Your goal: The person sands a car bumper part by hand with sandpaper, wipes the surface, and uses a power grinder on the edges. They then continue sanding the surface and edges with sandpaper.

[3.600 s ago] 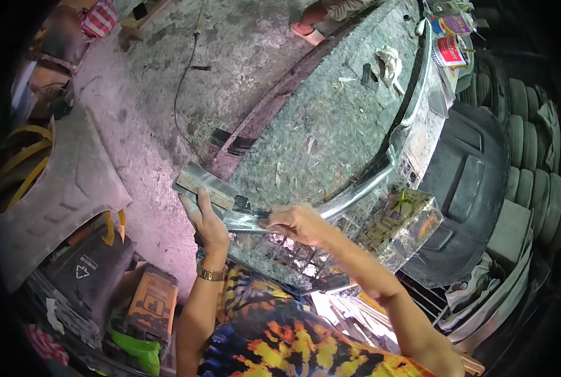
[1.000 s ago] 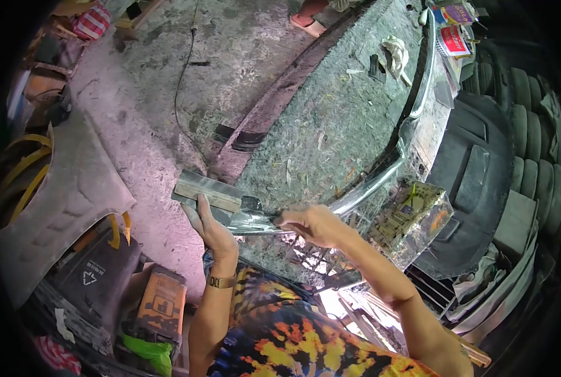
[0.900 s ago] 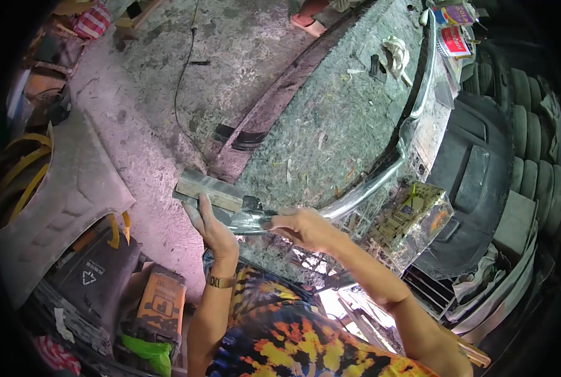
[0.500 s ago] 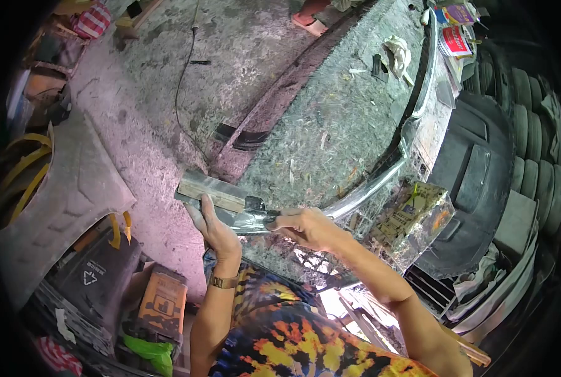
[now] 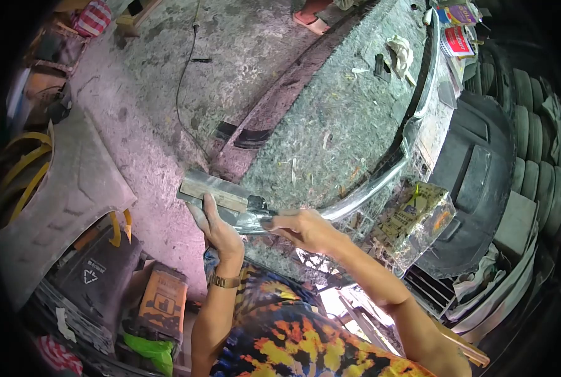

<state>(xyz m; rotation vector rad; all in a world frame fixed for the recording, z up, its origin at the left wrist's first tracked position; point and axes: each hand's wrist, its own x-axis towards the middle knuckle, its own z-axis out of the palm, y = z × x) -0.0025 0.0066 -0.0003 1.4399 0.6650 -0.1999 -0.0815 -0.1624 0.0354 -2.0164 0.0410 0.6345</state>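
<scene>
A long curved chrome trim strip point(image 5: 381, 182) lies along the near edge of a rough grey work table point(image 5: 337, 119). My left hand point(image 5: 214, 227) grips its near end, where a flat tan piece point(image 5: 208, 191) sits on the metal. My right hand point(image 5: 302, 227) presses fingertips on the strip just right of a small black clip point(image 5: 255, 204). What my right fingers hold, if anything, is hidden.
A plastic-wrapped box point(image 5: 412, 217) leans below the strip. Black car body panels point(image 5: 475, 182) and stacked tyres point(image 5: 532, 125) fill the right. A grey bumper part point(image 5: 60, 201), an orange case point(image 5: 161, 301) and a black bin point(image 5: 89, 273) crowd the left. A cable point(image 5: 183, 81) runs across the concrete floor.
My right hand has slid a little left along the strip toward the black clip. My left hand keeps its grip on the end.
</scene>
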